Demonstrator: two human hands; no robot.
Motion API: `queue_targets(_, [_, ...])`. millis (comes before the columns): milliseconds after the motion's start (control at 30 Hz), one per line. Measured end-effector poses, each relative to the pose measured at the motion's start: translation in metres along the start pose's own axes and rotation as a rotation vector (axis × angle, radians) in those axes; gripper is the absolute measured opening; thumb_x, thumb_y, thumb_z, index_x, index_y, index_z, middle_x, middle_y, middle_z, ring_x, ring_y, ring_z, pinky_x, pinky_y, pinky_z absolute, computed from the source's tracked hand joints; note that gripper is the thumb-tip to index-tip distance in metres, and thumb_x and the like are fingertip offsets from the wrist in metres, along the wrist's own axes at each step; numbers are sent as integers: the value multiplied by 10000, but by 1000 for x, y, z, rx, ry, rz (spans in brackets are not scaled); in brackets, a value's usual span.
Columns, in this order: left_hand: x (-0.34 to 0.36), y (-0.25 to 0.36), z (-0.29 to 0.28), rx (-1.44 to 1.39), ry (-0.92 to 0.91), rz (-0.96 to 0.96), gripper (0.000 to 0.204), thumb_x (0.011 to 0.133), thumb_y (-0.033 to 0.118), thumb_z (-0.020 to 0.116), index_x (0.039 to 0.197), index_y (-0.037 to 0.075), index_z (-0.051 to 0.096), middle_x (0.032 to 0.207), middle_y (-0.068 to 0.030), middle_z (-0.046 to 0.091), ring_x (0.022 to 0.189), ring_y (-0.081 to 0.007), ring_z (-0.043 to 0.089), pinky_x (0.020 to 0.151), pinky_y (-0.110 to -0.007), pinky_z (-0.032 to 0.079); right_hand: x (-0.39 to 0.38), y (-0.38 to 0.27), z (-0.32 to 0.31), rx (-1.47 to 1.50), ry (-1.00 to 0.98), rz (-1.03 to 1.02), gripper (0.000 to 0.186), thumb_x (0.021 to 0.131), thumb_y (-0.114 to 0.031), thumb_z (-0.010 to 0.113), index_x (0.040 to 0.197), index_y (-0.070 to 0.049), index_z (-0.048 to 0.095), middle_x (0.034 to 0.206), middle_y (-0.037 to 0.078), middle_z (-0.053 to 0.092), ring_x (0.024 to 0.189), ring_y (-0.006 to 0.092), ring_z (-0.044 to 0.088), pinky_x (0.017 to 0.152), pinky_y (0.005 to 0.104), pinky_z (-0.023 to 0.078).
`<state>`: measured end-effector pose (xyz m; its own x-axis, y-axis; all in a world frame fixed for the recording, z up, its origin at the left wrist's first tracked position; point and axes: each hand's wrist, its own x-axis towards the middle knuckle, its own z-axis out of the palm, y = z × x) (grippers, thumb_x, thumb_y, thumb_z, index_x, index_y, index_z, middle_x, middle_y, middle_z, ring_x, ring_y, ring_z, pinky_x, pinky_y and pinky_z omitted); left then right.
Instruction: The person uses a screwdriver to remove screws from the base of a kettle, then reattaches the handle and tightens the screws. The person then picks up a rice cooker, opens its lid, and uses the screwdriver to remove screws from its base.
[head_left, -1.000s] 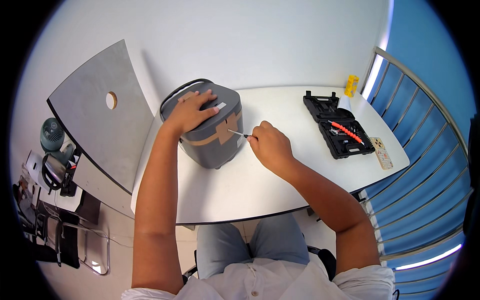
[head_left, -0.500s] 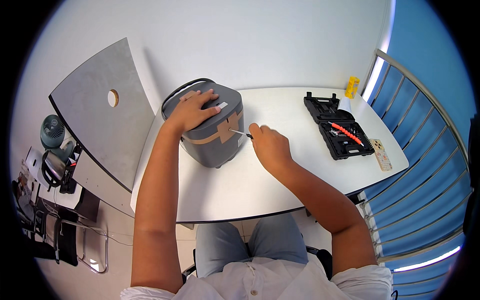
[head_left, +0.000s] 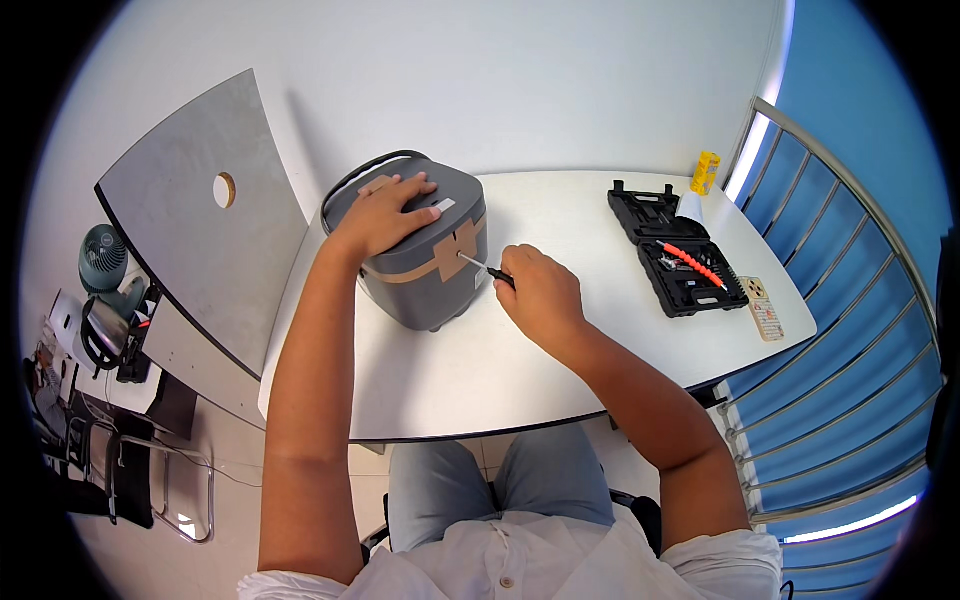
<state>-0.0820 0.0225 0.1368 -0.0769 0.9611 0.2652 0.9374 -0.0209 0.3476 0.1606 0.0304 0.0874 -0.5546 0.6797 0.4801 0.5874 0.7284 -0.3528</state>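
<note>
A grey rounded, boxy appliance, like a rice cooker [head_left: 420,303], stands on the left part of the white table. It has a dark carrying handle and a tan band with a cross-shaped tan patch on its side. My left hand [head_left: 385,218] lies on its top with fingers spread and holds nothing. My right hand [head_left: 543,295] is closed around the black handle of a screwdriver [head_left: 479,264]. The screwdriver's thin metal shaft points left, and its tip meets the tan patch. My fingers hide part of the handle.
An open black tool case [head_left: 662,290] lies on the right side of the table [head_left: 540,390], with an orange flexible shaft [head_left: 692,265] across it. Beside it are a patterned strip [head_left: 766,310] and a yellow container [head_left: 705,173]. A grey panel [head_left: 200,150] rises at left, a metal railing [head_left: 850,180] at right.
My right hand has shifted its hold slightly, so more of the screwdriver's black handle shows. The tip stays at the tan patch, and my left hand remains on the cooker.
</note>
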Motion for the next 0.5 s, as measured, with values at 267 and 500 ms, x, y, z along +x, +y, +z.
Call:
queue_targets(267, [0, 1, -2, -3, -4, -9, 555, 844, 496, 521, 1299, 179, 532, 1443, -14, 388, 1381, -245, 253, 1130, -438, 92, 2, 15, 24, -158, 204, -175, 133, 755, -53, 638, 822, -74, 524, 837, 66, 484, 760, 226, 534, 569, 331, 453])
queue_targets(500, [0, 1, -1, -25, -10, -4, 556, 847, 494, 521, 1297, 168, 532, 1444, -19, 386, 1382, -252, 250, 1131, -441, 80, 2, 19, 29, -341, 292, -232, 125, 767, -87, 645, 783, -85, 521, 760, 64, 482, 687, 215, 527, 521, 321, 430])
